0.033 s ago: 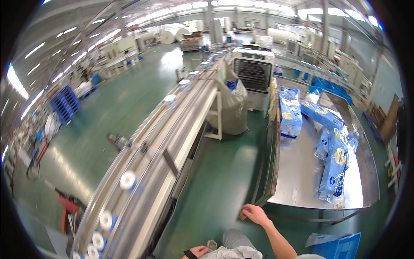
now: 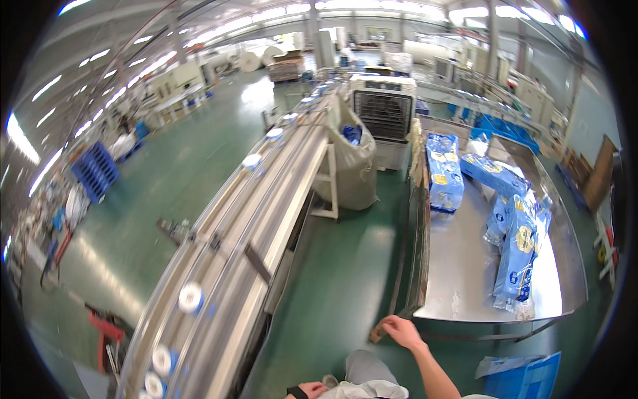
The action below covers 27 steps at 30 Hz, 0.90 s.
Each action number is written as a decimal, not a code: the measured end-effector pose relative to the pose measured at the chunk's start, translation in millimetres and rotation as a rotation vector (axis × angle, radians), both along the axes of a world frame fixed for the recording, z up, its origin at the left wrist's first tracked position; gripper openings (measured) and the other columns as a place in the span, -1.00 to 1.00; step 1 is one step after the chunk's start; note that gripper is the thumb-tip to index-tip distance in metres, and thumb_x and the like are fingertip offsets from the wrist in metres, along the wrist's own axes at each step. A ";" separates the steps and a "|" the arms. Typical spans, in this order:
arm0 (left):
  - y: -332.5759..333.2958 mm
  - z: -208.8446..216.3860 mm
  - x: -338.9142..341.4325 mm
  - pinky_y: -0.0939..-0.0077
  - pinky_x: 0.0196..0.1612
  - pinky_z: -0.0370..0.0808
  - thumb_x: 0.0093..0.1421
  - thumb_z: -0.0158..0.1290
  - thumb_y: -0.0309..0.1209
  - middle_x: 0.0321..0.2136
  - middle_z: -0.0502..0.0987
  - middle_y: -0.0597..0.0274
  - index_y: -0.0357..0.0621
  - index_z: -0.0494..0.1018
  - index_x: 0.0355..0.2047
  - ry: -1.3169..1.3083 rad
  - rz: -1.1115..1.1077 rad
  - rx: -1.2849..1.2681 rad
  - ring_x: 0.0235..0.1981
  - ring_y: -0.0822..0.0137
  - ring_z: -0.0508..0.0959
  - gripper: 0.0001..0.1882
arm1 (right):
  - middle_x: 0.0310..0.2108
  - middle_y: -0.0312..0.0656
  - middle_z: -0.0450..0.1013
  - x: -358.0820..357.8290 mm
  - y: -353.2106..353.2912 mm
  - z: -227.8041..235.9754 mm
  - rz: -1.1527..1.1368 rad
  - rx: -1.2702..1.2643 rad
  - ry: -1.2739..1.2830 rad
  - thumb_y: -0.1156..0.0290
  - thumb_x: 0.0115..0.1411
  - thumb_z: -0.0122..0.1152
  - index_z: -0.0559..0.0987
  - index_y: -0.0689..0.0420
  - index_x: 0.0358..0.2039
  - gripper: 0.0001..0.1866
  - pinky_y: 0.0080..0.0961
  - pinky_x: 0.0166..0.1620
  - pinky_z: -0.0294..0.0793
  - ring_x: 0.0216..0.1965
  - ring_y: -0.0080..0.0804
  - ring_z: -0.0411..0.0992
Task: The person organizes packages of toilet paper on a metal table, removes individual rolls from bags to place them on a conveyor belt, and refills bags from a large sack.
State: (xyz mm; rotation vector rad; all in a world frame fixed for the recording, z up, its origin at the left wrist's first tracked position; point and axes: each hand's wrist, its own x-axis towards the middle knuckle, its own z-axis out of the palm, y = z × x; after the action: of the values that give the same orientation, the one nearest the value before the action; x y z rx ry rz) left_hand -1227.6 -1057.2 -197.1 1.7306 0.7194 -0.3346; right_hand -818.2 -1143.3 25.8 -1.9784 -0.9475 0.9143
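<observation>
A worker's right hand (image 2: 401, 330) reaches to the near corner of a steel counter (image 2: 465, 279) in a factory hall, fingers closed in a pinch on a small brown block (image 2: 379, 332) that sits at the counter's front edge, just below the rim. What the block is made of cannot be told; it looks small, stiff and light, a thing for a fingertip grip on its 2 long sides rather than a full fist. The left hand (image 2: 311, 390), a dark band at its wrist, lies low at the bottom of the frame against a bundle of pale cloth (image 2: 369, 389); whether its grip is spread or pressed together cannot be told.

On the counter, well apart from the right hand, lie several blue plastic-wrapped packs (image 2: 515, 256) with yellow patches, some flat, some leaning on each other. They look soft, bulky and light, their film likely slippery, best taken with both palms at the ends.

To the left a long conveyor (image 2: 259, 219) carries white rolls (image 2: 191, 297) in a line. A grey sack (image 2: 352, 166) hangs at its far side before a boxy cooling fan (image 2: 385, 113). A blue crate (image 2: 525, 382) stands on the green floor (image 2: 345, 279) near the worker's right arm.
</observation>
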 end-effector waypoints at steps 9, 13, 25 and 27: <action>318.6 2.7 254.6 0.46 -0.16 0.55 0.34 0.06 -0.04 -0.37 0.66 0.26 -0.05 0.65 -0.23 -0.040 -0.108 -0.042 -0.30 0.42 0.62 -0.64 | -0.32 0.05 0.59 266.9 100.3 -62.8 -0.653 0.064 -0.275 0.31 0.28 0.18 0.60 0.18 -0.15 -0.76 -0.27 -0.17 0.54 -0.27 -0.06 0.59; 410.7 93.6 401.6 0.45 -0.32 0.52 0.35 0.05 -0.11 -0.49 0.63 0.20 -0.20 0.57 -0.33 0.028 -0.076 0.137 -0.44 0.42 0.59 -0.62 | -0.33 -0.03 0.59 383.9 208.7 -28.0 -0.721 0.212 -0.344 0.34 0.30 0.16 0.57 0.20 -0.11 -0.76 -0.29 -0.16 0.53 -0.27 -0.12 0.57; 730.6 216.3 753.7 -0.04 -0.19 0.51 0.30 0.03 -0.26 -0.33 0.61 -0.12 -0.21 0.53 -0.24 0.166 -0.296 0.744 -0.24 -0.17 0.59 -0.75 | -0.19 0.03 0.61 708.4 348.2 -13.0 -1.091 0.009 -0.396 0.39 0.28 0.15 0.51 0.15 0.03 -0.69 -0.24 -0.08 0.55 -0.18 -0.07 0.59; 752.5 246.4 874.3 0.00 -0.20 0.49 0.34 0.00 -0.32 -0.33 0.60 -0.05 -0.20 0.48 -0.25 -0.083 -0.422 0.879 -0.25 -0.13 0.57 -0.81 | -0.16 0.03 0.60 737.4 366.2 -26.0 -1.160 -0.019 -0.438 0.39 0.29 0.14 0.48 0.13 0.07 -0.66 -0.23 0.00 0.52 -0.09 -0.03 0.56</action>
State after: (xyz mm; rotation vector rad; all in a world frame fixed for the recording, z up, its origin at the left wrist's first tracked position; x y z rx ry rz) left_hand -353.3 -304.7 49.4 2.7272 0.4485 -0.2390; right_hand -80.8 -777.2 -0.1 -2.2765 0.1137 -0.1696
